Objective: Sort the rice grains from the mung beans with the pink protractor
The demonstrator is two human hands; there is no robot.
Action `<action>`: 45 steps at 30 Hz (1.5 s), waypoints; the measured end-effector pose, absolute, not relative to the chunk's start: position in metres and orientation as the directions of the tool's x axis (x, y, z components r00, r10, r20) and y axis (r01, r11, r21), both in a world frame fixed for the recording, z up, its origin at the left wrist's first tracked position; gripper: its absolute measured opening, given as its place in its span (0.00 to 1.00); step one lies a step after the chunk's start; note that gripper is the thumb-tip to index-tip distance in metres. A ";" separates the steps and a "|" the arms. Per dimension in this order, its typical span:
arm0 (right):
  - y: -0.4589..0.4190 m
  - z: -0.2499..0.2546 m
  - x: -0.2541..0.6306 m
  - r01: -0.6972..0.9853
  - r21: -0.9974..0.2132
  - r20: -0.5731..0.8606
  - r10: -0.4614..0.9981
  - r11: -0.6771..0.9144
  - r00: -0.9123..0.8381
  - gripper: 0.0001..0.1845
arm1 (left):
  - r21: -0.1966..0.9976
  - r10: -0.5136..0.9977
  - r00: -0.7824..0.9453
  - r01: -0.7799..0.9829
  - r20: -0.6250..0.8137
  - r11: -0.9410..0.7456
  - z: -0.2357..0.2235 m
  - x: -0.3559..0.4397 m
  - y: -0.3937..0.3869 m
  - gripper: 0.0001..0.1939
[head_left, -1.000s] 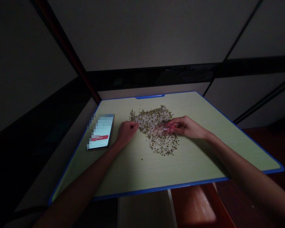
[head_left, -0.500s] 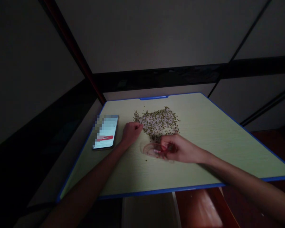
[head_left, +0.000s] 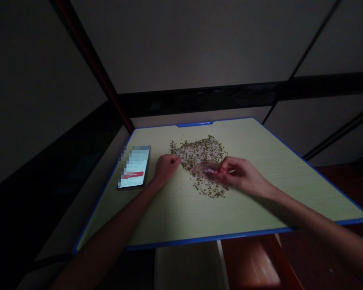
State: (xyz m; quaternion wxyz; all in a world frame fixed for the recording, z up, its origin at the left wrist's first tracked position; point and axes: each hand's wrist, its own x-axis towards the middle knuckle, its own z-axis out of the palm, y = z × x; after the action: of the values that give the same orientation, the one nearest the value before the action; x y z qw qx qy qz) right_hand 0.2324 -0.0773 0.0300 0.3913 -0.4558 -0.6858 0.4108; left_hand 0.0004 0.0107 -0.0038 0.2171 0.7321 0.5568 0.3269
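A spread heap of mixed white grains and small dark green beans [head_left: 199, 151] lies on the light wood-look tabletop [head_left: 260, 209]. My right hand [head_left: 243, 173] is closed on a clear plastic piece [head_left: 204, 169] with red on it, blurred by motion and held low over the near part of the heap. Through and below the clear plastic, a thinner patch of beans and grains [head_left: 211, 189] shows. My left hand [head_left: 167, 166] rests as a fist at the heap's left edge, its fingers curled in. Whatever it might hold is hidden.
A phone with a lit screen [head_left: 134, 167] lies left of my left hand. The table has a raised blue edge [head_left: 199, 240] and a blue ledge [head_left: 195, 124] at the back. Cabinet panels [head_left: 187, 48] stand behind it. Below the front edge is a pale open bin or drawer [head_left: 189, 266].
My right hand came toward me with the clear plastic piece, then went back over the heap. The near patch, covered half a second ago, shows again. My left hand stayed by the heap.
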 end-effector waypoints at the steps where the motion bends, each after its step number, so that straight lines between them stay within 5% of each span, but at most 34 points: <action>1: -0.070 0.035 0.245 0.245 -0.945 0.162 0.960 0.218 -0.229 0.09 | 0.683 0.958 0.166 0.672 0.234 -0.284 -0.004 0.000 0.011 0.19; 9: -0.016 0.020 0.334 0.156 -0.972 0.210 0.951 0.177 0.229 0.17 | 0.690 0.957 0.175 0.664 0.231 -0.288 -0.001 0.000 0.010 0.19; 20: -0.002 -0.007 0.346 0.320 -0.917 0.308 0.933 0.239 0.184 0.15 | 0.656 0.957 0.175 0.698 0.231 -0.286 -0.002 -0.003 0.013 0.19; 45: 0.005 -0.011 0.335 0.330 -0.904 0.352 0.912 0.272 0.213 0.11 | 0.633 0.963 0.174 0.726 0.208 -0.268 0.000 -0.002 0.012 0.19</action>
State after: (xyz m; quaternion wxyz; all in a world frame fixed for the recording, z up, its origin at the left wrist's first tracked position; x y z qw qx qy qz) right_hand 0.3353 0.0050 -0.0111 0.5571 -0.5442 -0.5705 0.2609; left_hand -0.0016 0.0117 0.0000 0.2001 0.7394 0.5709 0.2955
